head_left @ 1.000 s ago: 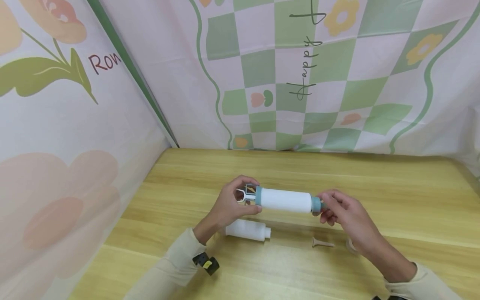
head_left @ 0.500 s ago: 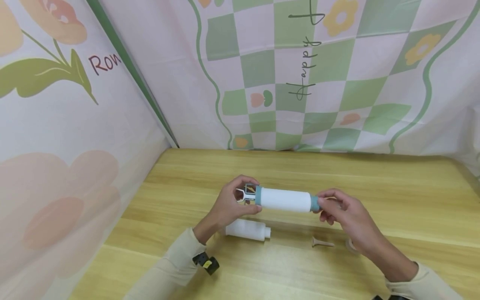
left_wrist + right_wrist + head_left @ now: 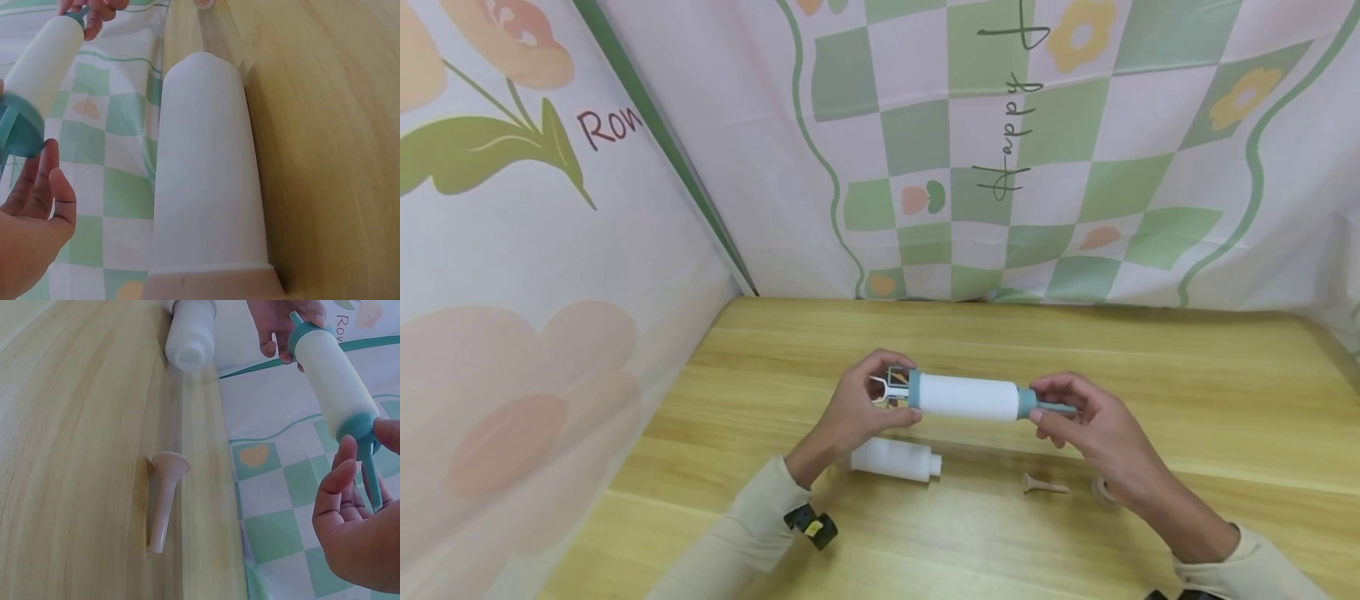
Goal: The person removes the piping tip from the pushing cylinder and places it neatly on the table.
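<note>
A white tube with teal ends (image 3: pixel 968 397) is held level above the table. It looks like a filling syringe, with a white and teal handle (image 3: pixel 897 390) at its left end. My left hand (image 3: pixel 853 408) grips the left teal collar (image 3: pixel 25 128) between thumb and fingertips. At the other end, my right hand (image 3: pixel 1093 425) holds the teal cap (image 3: pixel 359 428) with thumb and fingers. From that cap a thin teal spout (image 3: pixel 371 481) points out towards the right palm.
A second white tube (image 3: pixel 892 460) with a pinkish end (image 3: pixel 212 284) lies below the left hand. To its right lie a pinkish funnel-shaped nozzle (image 3: pixel 165 497) and a small round piece (image 3: pixel 1103 493), partly covered by the right wrist. A patterned cloth (image 3: pixel 917 150) hangs behind the table.
My right hand's fingers have shifted at the cap, and the teal spout now shows beyond them. The held tube has edged slightly left. My left hand keeps nearly the same grip.
</note>
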Demonstrator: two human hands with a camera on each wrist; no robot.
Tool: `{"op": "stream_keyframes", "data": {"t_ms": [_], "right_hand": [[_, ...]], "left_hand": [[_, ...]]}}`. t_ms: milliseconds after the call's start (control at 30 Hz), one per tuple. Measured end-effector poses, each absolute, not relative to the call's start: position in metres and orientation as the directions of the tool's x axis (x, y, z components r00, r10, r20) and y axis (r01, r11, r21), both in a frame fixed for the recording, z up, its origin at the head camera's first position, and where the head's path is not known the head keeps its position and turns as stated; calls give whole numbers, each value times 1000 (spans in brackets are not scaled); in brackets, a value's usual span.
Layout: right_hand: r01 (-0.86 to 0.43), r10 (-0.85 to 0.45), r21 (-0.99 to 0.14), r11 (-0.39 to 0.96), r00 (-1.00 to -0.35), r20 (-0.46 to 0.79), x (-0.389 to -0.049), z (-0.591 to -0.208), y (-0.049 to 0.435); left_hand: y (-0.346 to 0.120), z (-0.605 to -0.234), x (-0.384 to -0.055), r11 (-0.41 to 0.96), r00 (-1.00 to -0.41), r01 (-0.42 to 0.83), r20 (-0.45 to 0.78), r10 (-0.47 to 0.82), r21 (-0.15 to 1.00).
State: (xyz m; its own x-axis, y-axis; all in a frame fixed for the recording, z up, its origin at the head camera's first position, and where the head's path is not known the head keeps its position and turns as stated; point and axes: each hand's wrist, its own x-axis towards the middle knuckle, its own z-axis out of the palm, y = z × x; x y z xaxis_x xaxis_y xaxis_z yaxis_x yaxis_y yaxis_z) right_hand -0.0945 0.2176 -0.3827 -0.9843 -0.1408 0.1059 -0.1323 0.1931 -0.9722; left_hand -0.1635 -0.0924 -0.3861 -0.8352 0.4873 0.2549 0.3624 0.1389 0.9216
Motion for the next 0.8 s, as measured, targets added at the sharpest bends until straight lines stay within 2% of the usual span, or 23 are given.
{"op": "stream_keyframes", "data": {"t_ms": [433,800], "right_hand": [[6,-95,-981,192,-995,-24,-99,-376,210],[16,-87,-985,170,-996,-31,-100,-377,210]], "left_hand": [[-91,-385,-164,128,-836,356,254,487,926],[-88,-385,-165,123,-835,364,265,482,923]]}}
